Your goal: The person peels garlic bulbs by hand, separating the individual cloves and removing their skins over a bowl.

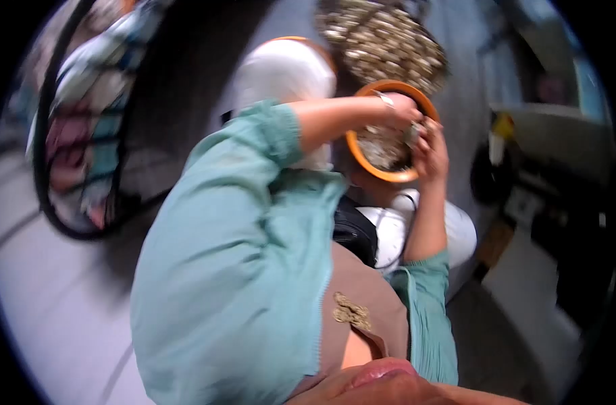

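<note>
My left hand [401, 110], with a bracelet at the wrist, is over an orange-rimmed bowl [365, 164]. Beside it, my right hand [429, 150] is at the bowl's right rim. Their fingers meet around something small and pale that blur keeps me from making out; both hands look closed. Pale, shiny pieces [383, 147] lie inside the bowl. Just beyond the bowl is a large heap of shiny tan pieces [392, 44].
Left of the bowl is a rounded white thing [284, 71] with an orange edge. A black-framed rack or basket [44, 152] holding cloth-like items stands at the far left. Dark, blurred equipment [490, 172] and a yellow item [503, 127] are at the right.
</note>
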The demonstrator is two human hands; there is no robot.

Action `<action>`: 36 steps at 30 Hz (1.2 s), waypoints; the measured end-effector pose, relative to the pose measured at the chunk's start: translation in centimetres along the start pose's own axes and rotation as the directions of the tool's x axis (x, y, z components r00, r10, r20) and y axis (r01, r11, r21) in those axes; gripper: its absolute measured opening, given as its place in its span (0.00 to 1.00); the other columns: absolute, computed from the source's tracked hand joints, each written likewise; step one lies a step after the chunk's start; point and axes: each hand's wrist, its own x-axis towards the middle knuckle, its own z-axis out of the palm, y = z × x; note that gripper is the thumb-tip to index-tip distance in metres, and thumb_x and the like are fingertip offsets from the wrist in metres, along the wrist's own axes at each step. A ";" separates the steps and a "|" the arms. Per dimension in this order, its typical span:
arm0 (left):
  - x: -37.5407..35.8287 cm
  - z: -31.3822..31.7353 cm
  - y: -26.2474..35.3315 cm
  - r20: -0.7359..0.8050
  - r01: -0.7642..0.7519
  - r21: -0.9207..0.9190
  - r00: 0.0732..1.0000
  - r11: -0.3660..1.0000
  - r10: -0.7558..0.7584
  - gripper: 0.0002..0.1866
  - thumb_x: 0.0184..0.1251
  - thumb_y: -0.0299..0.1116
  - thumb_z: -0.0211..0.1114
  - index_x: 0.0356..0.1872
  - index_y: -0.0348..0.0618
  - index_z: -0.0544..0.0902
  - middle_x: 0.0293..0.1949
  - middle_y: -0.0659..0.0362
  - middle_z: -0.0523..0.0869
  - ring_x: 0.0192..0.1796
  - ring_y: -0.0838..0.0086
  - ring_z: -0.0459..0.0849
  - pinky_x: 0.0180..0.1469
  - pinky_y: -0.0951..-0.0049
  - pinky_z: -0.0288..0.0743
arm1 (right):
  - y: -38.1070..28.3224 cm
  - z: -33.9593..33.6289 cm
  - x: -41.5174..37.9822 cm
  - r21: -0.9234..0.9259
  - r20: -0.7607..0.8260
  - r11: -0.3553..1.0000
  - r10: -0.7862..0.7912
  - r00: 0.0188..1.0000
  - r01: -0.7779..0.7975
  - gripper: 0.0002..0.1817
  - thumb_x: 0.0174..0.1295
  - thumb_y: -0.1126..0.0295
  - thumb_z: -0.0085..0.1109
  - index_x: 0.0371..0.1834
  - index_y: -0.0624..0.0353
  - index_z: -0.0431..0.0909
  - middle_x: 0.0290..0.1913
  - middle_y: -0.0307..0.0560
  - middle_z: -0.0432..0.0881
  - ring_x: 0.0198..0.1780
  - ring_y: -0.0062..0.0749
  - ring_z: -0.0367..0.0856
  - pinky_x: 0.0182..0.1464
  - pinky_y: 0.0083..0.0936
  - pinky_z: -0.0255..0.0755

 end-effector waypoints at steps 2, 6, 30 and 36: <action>-2.0 -2.8 1.1 0.020 0.225 -0.506 0.968 0.833 -0.249 0.13 0.59 0.41 0.56 0.31 0.42 0.80 0.31 0.53 0.82 0.34 0.63 0.82 0.34 0.65 0.75 | 0.4 -0.9 0.2 0.017 -0.043 1.000 -0.017 0.999 0.018 0.12 0.67 0.60 0.51 0.46 0.54 0.72 0.29 0.34 0.75 0.19 0.10 0.64 0.17 0.07 0.57; -3.4 -5.9 3.0 0.353 0.411 -0.911 0.827 0.042 -0.438 0.22 0.68 0.46 0.46 0.32 0.35 0.79 0.22 0.58 0.79 0.21 0.73 0.76 0.23 0.70 0.72 | 0.4 -0.6 0.2 -0.016 -0.090 0.999 -0.050 0.995 0.049 0.17 0.69 0.54 0.45 0.48 0.56 0.71 0.28 0.34 0.74 0.19 0.11 0.63 0.18 0.08 0.56; -3.2 -4.3 2.6 0.280 0.302 -0.953 0.886 0.004 -0.370 0.08 0.63 0.26 0.51 0.32 0.32 0.77 0.22 0.56 0.78 0.20 0.71 0.78 0.20 0.72 0.73 | 0.2 -0.7 0.1 -0.015 0.004 1.000 -0.015 1.000 0.016 0.16 0.70 0.56 0.43 0.44 0.57 0.75 0.28 0.32 0.73 0.22 0.11 0.67 0.22 0.07 0.61; -3.4 -6.1 3.8 0.309 0.312 -0.948 0.855 -0.063 -0.416 0.12 0.67 0.37 0.55 0.35 0.37 0.77 0.20 0.64 0.77 0.21 0.80 0.77 0.19 0.78 0.71 | 0.6 -1.1 0.6 -0.227 0.019 0.964 -0.136 0.991 0.137 0.18 0.70 0.54 0.43 0.44 0.56 0.75 0.27 0.30 0.73 0.22 0.09 0.66 0.21 0.07 0.59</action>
